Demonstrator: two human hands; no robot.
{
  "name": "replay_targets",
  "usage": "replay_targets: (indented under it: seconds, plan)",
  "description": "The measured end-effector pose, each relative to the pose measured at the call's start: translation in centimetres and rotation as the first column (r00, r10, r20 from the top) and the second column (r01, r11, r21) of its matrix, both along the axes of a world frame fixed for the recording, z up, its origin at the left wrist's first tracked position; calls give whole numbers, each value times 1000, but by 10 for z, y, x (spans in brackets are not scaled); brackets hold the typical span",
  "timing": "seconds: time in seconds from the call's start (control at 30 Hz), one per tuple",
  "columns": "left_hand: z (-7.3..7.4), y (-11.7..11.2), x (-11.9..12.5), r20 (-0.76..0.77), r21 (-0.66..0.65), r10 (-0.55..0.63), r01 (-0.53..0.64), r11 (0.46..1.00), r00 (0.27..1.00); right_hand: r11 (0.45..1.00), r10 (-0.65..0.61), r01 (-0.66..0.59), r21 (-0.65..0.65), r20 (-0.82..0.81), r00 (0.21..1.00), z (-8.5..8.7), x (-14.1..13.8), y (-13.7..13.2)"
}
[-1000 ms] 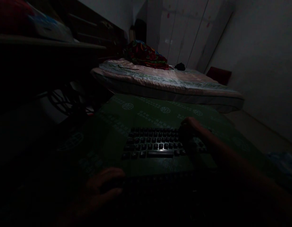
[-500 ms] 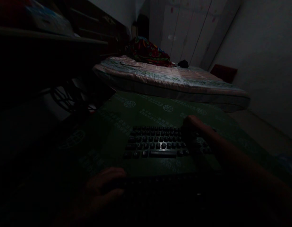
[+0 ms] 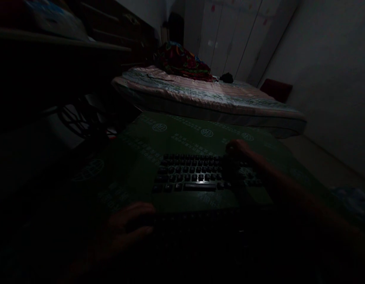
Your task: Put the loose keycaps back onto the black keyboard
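Loose dark keycaps point(image 3: 197, 169) lie on a green board point(image 3: 135, 134), set out in rows like a keyboard. Nearer to me is a long dark keyboard point(image 3: 197, 215), mostly lost in shadow. My left hand point(image 3: 132, 221) grips its left end, thumb below and fingers above. Over the right part of the top row is my right hand point(image 3: 238, 149), with its fingers curled together in a pinch. Whatever may be between those fingertips is too dark to make out. The right forearm and its shadow cover some of the keycaps.
A bed point(image 3: 212, 98) with a striped sheet and a red patterned blanket point(image 3: 185, 65) stands beyond the board. At left is a dark table point(image 3: 82, 45) above a spoked wheel point(image 3: 79, 120). A pale wardrobe point(image 3: 224, 39) is at the back.
The whole view has shifted slightly up and left. My right hand stays near the top row, with its fingers curled a little differently. My left hand keeps its grip on the keyboard.
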State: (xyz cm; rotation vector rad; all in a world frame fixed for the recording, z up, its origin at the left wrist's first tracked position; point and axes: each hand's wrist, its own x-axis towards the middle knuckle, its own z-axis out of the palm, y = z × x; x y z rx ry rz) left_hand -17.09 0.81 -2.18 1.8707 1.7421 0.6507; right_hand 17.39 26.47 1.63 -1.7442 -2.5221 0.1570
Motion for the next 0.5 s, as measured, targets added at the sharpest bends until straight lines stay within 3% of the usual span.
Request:
replay_targets:
  seconds: [0.2,0.33,0.5]
  plan:
    - [5,5,4,11,4,-26,26,1000,1000,996,90,-88,25,-118,989,9,37,-76]
    - [6,7,6,16,-6,-37,37,999,999,971,233,-237,42,-411,881,-5,60,-133]
    - [5,9,5,36,-13,-47,47,999,998,950,272,-313,0,-493,826,-27,68,-170]
